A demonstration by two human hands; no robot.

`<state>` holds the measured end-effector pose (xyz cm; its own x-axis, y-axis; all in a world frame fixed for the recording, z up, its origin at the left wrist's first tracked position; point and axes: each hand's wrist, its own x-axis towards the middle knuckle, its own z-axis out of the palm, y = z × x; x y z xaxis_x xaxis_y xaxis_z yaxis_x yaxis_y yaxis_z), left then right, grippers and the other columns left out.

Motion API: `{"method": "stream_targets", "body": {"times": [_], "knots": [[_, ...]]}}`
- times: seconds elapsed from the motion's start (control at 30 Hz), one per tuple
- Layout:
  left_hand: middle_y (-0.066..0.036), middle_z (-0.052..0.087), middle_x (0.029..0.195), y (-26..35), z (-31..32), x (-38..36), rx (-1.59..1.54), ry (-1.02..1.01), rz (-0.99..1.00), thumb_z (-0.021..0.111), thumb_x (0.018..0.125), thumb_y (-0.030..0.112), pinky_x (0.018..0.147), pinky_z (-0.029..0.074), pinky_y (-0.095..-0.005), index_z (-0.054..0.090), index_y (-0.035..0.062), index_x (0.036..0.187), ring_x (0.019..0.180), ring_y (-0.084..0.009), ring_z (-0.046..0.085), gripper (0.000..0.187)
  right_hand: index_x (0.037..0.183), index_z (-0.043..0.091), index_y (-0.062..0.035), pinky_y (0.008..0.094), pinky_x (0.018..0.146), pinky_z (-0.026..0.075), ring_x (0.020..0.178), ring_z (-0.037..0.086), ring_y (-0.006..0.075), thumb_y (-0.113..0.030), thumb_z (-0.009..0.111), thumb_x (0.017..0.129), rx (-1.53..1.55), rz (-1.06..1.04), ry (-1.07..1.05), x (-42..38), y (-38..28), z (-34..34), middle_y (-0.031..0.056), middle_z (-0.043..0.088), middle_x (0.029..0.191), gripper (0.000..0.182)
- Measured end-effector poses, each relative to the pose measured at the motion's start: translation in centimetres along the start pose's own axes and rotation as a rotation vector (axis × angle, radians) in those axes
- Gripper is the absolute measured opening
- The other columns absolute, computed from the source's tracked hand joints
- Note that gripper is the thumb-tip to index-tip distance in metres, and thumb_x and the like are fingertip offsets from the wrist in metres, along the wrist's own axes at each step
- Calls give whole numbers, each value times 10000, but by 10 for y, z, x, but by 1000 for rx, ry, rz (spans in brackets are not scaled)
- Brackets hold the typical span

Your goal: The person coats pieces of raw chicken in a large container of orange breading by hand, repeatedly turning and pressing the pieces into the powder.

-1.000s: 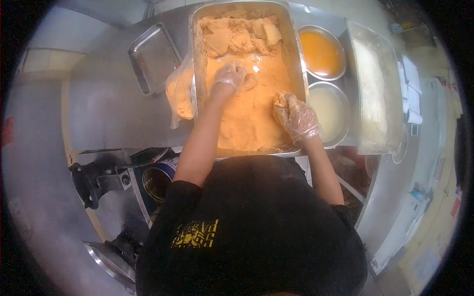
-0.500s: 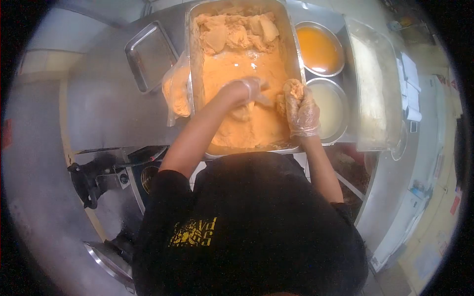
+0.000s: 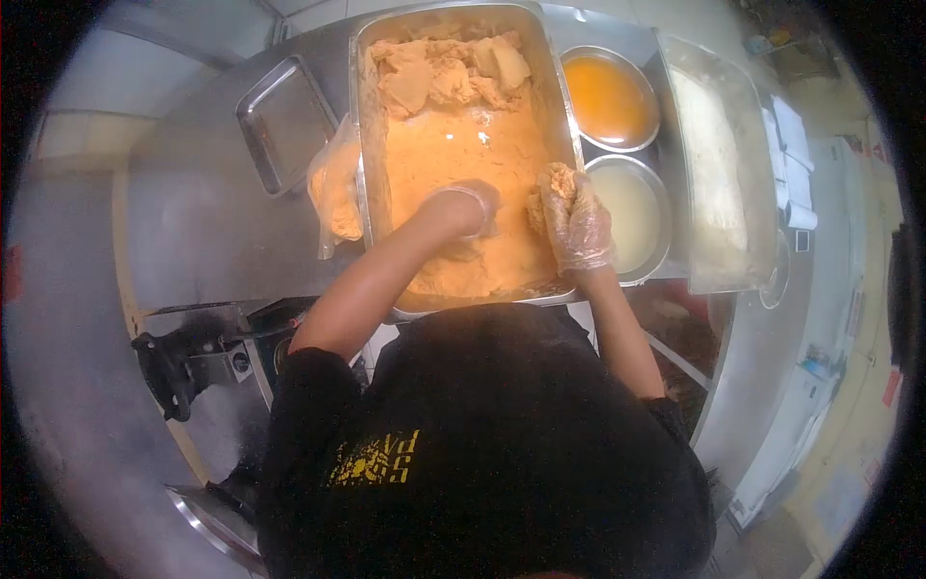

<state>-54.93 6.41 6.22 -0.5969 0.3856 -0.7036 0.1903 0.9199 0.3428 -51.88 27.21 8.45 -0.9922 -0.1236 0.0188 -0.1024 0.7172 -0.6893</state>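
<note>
A deep metal tray (image 3: 557, 106) in front of me holds an orange, floury coating (image 3: 511, 241). My left hand (image 3: 476, 214), in a clear plastic glove, is down in the coating near the tray's middle, smeared by motion with its fingers hidden. At the tray's right side, my gloved right hand (image 3: 583, 227) is closed around a coated piece of food (image 3: 559, 181), rough and orange. Several similar coated pieces (image 3: 434, 77) are heaped at the far end of the tray.
Right of the tray stand a bowl of orange liquid (image 3: 608, 99) and a bowl of pale liquid (image 3: 622, 212). Beyond them is a long container with white contents (image 3: 712, 164). On the left lie a plastic bag of orange stuff (image 3: 333, 193) and a small metal tray (image 3: 289, 125).
My left hand has turned, and its fingers, partly seen before, are now hidden. The right hand keeps its hold on the coated piece. The whole view has shifted slightly.
</note>
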Motion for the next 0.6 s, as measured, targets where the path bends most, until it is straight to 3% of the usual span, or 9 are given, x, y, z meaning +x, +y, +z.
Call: {"method": "stream_targets", "body": {"times": [0.17, 0.23, 0.3, 0.37, 0.4, 0.5, 0.6], "knots": [[-226, 696, 1266, -7, 20, -33, -278, 182, 125, 785, 877, 393, 974, 539, -446, 675, 30, 1294, 1178, -388, 663, 563, 1323, 574, -91, 545, 852, 544, 1011, 679, 500, -317, 654, 1004, 36, -53, 11, 2, 8, 4, 284, 713, 1086, 399], [-232, 703, 1250, 14, 14, -35, -195, -22, 104, 755, 901, 338, 964, 547, -456, 690, 16, 1268, 1163, -400, 674, 492, 1321, 574, -91, 546, 853, 543, 1013, 677, 500, -315, 651, 1005, 26, -50, -2, 1, 7, 3, 285, 711, 1087, 395], [-241, 711, 1226, 38, 22, -27, -174, -67, 12, 721, 920, 275, 948, 556, -466, 706, -2, 1225, 1138, -413, 688, 412, 1320, 573, -90, 546, 856, 542, 1017, 675, 501, -312, 648, 1006, 34, -53, -25, 2, 7, 3, 288, 709, 1088, 392], [-255, 719, 1195, 65, 43, -19, -213, 47, -144, 680, 934, 204, 928, 566, -478, 726, -22, 1165, 1106, -426, 703, 326, 1321, 571, -93, 546, 857, 542, 1016, 675, 501, -313, 647, 1007, 18, -63, -31, 3, 11, 5, 287, 709, 1085, 392], [-278, 720, 1159, 83, 23, -41, -290, 92, -169, 631, 936, 133, 900, 575, -493, 745, -32, 1085, 1066, -443, 717, 250, 1322, 570, -94, 546, 858, 542, 1016, 675, 501, -314, 646, 1007, 8, -67, -32, 4, 10, 4, 287, 709, 1083, 391], [-281, 718, 1149, 73, 39, -24, -387, 162, -194, 667, 933, 184, 908, 568, -492, 735, -28, 1085, 1074, -429, 714, 270, 1318, 572, -94, 545, 858, 542, 1016, 674, 502, -314, 646, 1007, -10, -35, -14, 0, 1, -1, 288, 709, 1078, 388], [-280, 719, 1127, 50, 37, -21, -182, 156, -28, 723, 911, 280, 915, 558, -490, 724, -27, 1092, 1069, -417, 710, 356, 1312, 576, -93, 545, 855, 543, 1015, 674, 501, -315, 646, 1008, 9, -3, -36, 1, 1, -2, 287, 709, 1076, 383]]}}
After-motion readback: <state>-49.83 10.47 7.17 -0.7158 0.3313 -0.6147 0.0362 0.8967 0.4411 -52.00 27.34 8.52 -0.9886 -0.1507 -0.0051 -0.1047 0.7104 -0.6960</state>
